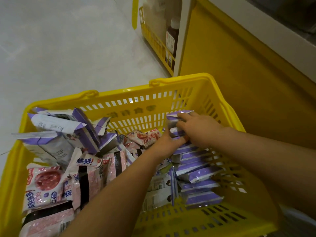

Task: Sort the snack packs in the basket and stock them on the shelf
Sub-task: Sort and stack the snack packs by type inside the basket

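The purple packs (200, 175) stand on edge along the right wall of the basket (171, 82), I judge to keep them apart from the pink packs (44, 182) heaped left. My right hand (198, 129) clasps the row's far end, and my left hand (164, 144) pinches it lower down.

A pale grey floor (68, 48) fills the upper left, and at the top a slatted yellow rack (151, 37) holds a dark bottle (171, 40) with a pale cap and label, beside what may be other containers, too blurred to tell.
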